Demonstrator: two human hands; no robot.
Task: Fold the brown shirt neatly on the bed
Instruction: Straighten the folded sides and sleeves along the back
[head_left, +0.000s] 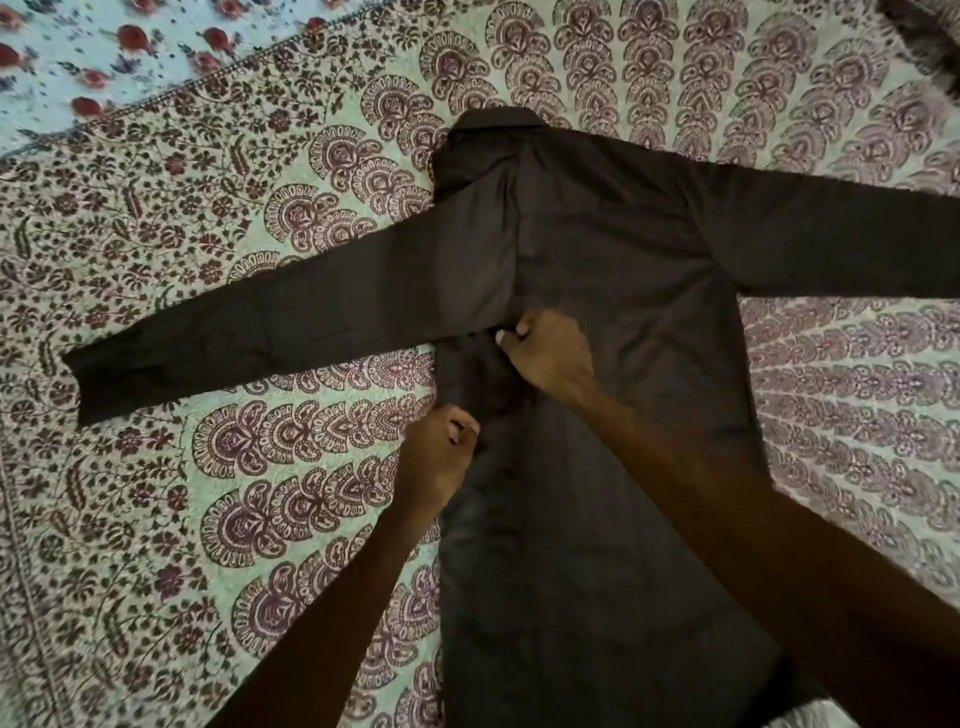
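The brown shirt (613, 249) lies flat on the bed, collar at the far end, hem toward me. Its left side panel is folded inward over the body, and the left sleeve (249, 332) stretches out to the left across the bedspread. The right sleeve (841, 244) runs off the right edge of the view. My left hand (441, 457) pinches the folded left edge of the shirt below the sleeve. My right hand (550, 353) crosses over the body and pinches the cloth where the left sleeve meets the fold.
The bed is covered by a patterned maroon and pale green bedspread (260, 493). A light blue floral sheet (104, 47) shows at the far left corner. Something dark and furry (930, 36) sits at the top right corner.
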